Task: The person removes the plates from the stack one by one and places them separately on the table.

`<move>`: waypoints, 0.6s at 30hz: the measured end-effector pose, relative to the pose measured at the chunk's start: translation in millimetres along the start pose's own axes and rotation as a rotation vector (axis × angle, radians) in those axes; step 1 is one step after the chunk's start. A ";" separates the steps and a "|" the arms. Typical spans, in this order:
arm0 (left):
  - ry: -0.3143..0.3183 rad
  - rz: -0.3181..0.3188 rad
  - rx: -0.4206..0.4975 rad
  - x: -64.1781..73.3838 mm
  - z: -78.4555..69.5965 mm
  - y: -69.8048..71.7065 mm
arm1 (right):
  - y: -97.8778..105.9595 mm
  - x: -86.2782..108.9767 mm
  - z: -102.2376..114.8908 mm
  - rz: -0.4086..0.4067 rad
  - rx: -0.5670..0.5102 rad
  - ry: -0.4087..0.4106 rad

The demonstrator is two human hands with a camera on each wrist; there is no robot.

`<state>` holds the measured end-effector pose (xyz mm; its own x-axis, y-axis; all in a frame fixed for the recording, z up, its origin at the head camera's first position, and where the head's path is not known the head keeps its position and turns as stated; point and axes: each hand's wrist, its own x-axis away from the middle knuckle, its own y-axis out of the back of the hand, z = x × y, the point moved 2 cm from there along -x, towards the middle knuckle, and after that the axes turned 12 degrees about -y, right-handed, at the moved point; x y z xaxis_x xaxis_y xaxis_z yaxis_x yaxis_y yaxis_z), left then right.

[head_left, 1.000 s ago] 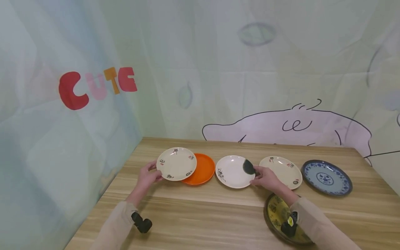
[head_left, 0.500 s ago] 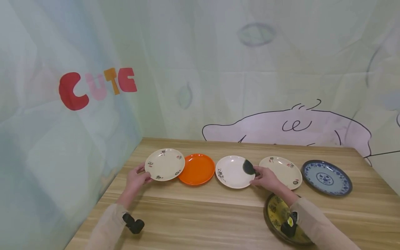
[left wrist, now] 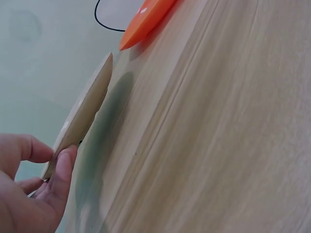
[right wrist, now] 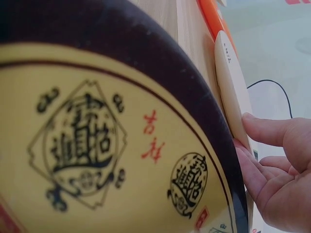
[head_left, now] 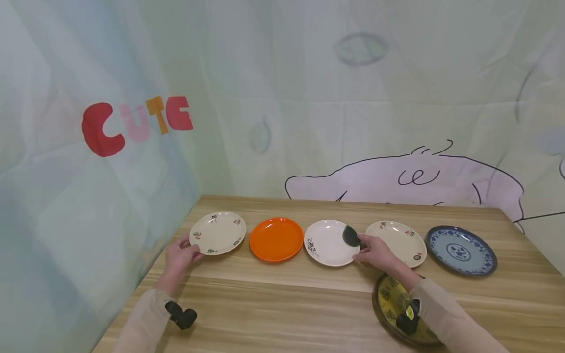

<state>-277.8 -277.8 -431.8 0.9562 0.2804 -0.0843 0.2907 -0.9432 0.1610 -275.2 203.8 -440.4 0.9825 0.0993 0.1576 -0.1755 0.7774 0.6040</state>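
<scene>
My left hand (head_left: 180, 256) pinches the left rim of a round cream plate (head_left: 218, 233) with small dark and red prints. In the left wrist view that plate (left wrist: 86, 112) is held off the table, its shadow falling beneath. My right hand (head_left: 376, 251) grips the right rim of a white plate (head_left: 327, 242) with a dark green patch and a black floral print. Thumb and fingers of the right hand (right wrist: 286, 182) lie on either side of its edge in the right wrist view. Between these two plates lies an orange plate (head_left: 276, 239).
A second cream printed plate (head_left: 395, 241) sits just behind the right hand. Farther right lies a blue floral plate (head_left: 461, 251). Beneath the right forearm is a yellow plate (head_left: 386, 298) with a dark rim. A printed cloth backdrop (head_left: 265, 73) borders the wooden table (head_left: 273, 314).
The left hand has carried the cream plate leftward, off its overlap with the orange plate, leaving a gap between them. The right hand and the white plate have stayed in place.
</scene>
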 end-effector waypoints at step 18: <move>-0.005 0.015 -0.052 -5.4 9.8 -7.5 | -3.2 -2.6 0.4 -0.012 0.001 -0.058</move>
<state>-285.4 -274.0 -442.2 0.9603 0.2655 -0.0860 0.2781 -0.9366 0.2133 -277.2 200.8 -442.4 0.9793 0.0535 0.1950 -0.1634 0.7779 0.6068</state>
